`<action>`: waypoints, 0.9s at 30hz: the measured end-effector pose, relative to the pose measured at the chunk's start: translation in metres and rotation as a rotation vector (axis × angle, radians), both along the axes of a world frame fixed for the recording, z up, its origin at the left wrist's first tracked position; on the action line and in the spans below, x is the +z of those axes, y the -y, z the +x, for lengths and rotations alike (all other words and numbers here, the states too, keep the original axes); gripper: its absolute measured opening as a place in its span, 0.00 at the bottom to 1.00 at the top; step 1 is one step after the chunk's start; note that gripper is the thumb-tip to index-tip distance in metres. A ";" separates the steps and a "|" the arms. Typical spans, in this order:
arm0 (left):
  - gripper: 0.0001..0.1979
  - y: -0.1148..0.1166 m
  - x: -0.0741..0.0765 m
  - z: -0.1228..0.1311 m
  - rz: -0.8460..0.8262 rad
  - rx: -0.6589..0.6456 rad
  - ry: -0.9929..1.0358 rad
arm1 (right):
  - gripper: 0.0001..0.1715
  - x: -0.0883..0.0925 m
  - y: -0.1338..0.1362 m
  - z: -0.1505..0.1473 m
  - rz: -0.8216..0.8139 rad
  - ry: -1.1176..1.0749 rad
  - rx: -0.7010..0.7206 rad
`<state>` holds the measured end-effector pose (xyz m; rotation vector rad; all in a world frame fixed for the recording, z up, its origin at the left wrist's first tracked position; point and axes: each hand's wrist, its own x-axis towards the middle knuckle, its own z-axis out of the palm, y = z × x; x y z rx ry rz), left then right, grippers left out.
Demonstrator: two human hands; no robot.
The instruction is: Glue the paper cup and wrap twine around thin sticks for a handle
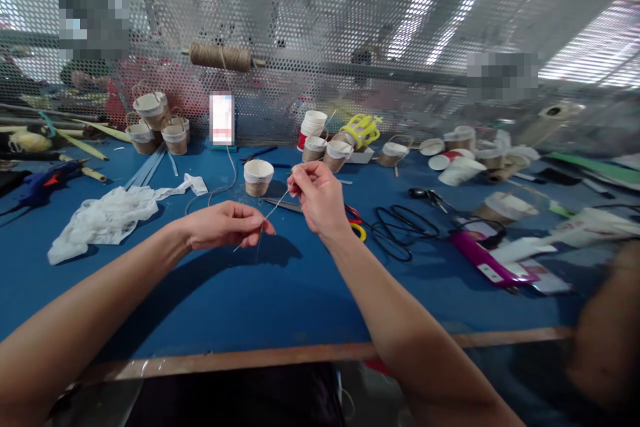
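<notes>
A thin twisted strand (278, 205), twine or wire, I cannot tell which, runs slanting between my two hands above the blue table. My right hand (316, 195) pinches its upper end between thumb and fingers. Lower down, my left hand (231, 225) has thumb and fingers closed on the strand, and loose ends poke out below. Just behind the hands stands a small paper cup (258, 172) with burlap-like wrapping and a white band. Scissors (285, 204) lie beyond the strand, partly hidden by my right hand.
White lace (107, 217) and a blue glue gun (50, 183) lie left. Wrapped cups with handles (153, 110) stand at the back, below a twine spool (220, 57) and beside a phone (222, 119). Black cable (400, 230) and a purple tool (487, 260) lie right, near another person's arm (607, 327).
</notes>
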<state>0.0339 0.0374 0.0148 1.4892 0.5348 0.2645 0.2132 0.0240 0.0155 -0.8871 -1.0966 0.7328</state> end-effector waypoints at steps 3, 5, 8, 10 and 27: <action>0.14 -0.008 -0.012 -0.002 -0.276 -0.080 0.151 | 0.07 0.002 0.000 0.000 -0.033 -0.080 0.057; 0.13 -0.007 -0.018 0.000 -0.332 -0.086 0.194 | 0.08 0.003 0.001 -0.001 -0.039 -0.101 0.083; 0.14 0.000 -0.018 0.004 -0.277 -0.079 0.198 | 0.08 0.003 0.002 -0.002 -0.028 -0.075 0.095; 0.13 0.005 -0.013 0.007 -0.080 -0.046 0.100 | 0.07 0.002 0.003 -0.002 -0.012 -0.005 0.064; 0.14 -0.004 -0.014 0.000 -0.377 -0.040 0.201 | 0.08 0.001 -0.003 0.004 0.055 -0.054 -0.020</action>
